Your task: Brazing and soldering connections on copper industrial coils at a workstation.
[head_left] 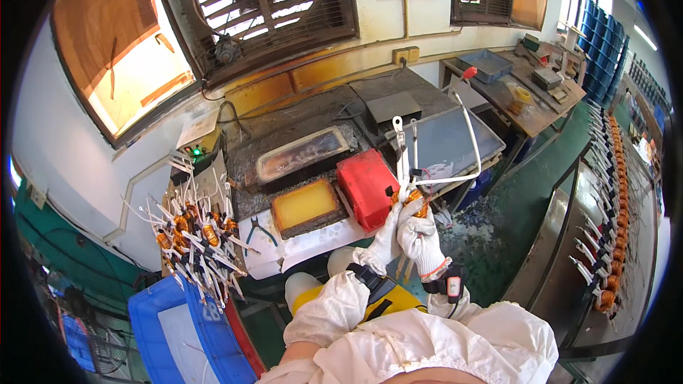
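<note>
Both my hands, in white knit gloves, are closed around a copper-wound coil (418, 206) in front of the workbench. My left hand (385, 243) grips it from the left and my right hand (418, 237) from the right, so the gloves hide part of the winding. White-sleeved leads rise from the coil, some ending in metal ring terminals (398, 124). One long white lead (475, 139) loops out to the right and ends in a red tip. Just left of the hands sits a red box (366, 188), beside a rectangular pan of yellow material (306, 208).
Behind the pan lies a metal-rimmed trough (302, 154). Pliers (261, 233) rest on the bench's front left, near a heap of coils (196, 235) above a blue crate (167, 334). A grey tray (455, 141) stands right; rows of coils (617, 171) line the far-right rack.
</note>
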Motion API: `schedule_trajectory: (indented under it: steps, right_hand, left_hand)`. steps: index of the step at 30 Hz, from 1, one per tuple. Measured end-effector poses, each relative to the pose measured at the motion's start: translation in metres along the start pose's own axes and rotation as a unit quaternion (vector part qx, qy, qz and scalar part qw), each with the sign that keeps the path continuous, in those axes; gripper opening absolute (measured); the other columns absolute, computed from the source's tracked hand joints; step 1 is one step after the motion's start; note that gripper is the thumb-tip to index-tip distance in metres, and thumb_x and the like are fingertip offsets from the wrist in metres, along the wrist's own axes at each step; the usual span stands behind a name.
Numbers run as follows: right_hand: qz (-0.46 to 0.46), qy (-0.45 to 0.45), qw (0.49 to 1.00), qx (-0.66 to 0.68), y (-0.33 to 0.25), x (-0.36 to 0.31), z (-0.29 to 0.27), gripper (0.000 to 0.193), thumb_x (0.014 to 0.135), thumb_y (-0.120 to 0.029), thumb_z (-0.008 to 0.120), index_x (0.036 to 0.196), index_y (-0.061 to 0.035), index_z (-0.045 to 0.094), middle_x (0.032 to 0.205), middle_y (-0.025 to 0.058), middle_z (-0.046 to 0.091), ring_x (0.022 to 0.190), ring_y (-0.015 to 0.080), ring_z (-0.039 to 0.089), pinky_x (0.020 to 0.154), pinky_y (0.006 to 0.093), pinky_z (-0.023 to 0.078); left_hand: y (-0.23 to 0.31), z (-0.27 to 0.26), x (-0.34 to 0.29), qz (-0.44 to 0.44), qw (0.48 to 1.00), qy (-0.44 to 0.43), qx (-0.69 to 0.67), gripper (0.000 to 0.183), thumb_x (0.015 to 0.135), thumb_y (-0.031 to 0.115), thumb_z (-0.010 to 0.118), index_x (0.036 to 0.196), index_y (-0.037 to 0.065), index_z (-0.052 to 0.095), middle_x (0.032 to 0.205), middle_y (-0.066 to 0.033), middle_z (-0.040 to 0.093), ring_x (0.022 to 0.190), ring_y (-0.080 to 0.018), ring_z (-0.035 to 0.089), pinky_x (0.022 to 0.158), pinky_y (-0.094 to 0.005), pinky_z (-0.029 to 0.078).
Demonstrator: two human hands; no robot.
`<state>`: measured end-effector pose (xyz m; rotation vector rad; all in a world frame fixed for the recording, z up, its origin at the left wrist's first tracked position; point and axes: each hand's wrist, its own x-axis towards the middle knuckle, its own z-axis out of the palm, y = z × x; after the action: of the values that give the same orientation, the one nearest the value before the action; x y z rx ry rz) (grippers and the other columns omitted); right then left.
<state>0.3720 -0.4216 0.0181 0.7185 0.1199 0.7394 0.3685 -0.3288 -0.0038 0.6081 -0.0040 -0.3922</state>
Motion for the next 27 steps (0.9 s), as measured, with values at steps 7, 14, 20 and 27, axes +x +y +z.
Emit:
schedule_trajectory:
  steps: [7, 14, 20, 27]
  right_hand:
    - [0.016, 0.103, 0.988, -0.115, 0.008, -0.016, 0.016, 0.041, 0.086, -0.040, 0.056, 0.091, 0.0006, 0.057, 0.054, 0.0000, 0.055, 0.032, 0.0016, 0.039, 0.034, 0.0160, 0.036]
    - [-0.022, 0.152, 0.929, -0.336, 0.019, -0.023, 0.024, 0.040, 0.093, -0.041, 0.045, 0.101, -0.0030, 0.053, 0.065, 0.0057, 0.059, 0.035, 0.0055, 0.041, 0.036, 0.0199, 0.036]
    - [-0.115, 0.175, 0.756, -0.620, 0.005, -0.036, 0.007, 0.032, 0.095, -0.035, 0.042, 0.093, -0.0041, 0.050, 0.068, 0.0119, 0.060, 0.037, 0.0106, 0.041, 0.039, 0.0254, 0.038]
    - [-0.105, 0.195, 0.421, -0.879, 0.008, -0.046, 0.011, 0.031, 0.095, -0.030, 0.040, 0.090, -0.0033, 0.054, 0.067, 0.0041, 0.061, 0.047, 0.0102, 0.052, 0.043, 0.0235, 0.040]
  left_hand:
    - [0.003, -0.001, 0.007, 0.038, 0.993, 0.116, 0.003, 0.045, 0.089, 0.047, 0.049, 0.114, 0.009, 0.053, 0.090, -0.0009, 0.058, 0.078, -0.0119, 0.057, 0.071, -0.0275, 0.048]
    - [-0.001, -0.020, 0.004, 0.112, 0.957, 0.177, 0.200, 0.042, 0.091, 0.042, 0.049, 0.116, 0.009, 0.052, 0.088, -0.0011, 0.057, 0.076, -0.0116, 0.055, 0.067, -0.0283, 0.049]
    - [0.013, 0.027, -0.012, 0.082, 0.956, 0.223, 0.170, 0.053, 0.084, 0.055, 0.053, 0.115, 0.012, 0.052, 0.083, 0.0024, 0.051, 0.073, -0.0064, 0.049, 0.060, -0.0219, 0.042]
    - [0.012, -0.004, -0.017, 0.107, 0.972, 0.073, 0.194, 0.052, 0.081, 0.040, 0.063, 0.118, 0.006, 0.048, 0.102, -0.0030, 0.057, 0.091, -0.0115, 0.054, 0.081, -0.0257, 0.044]
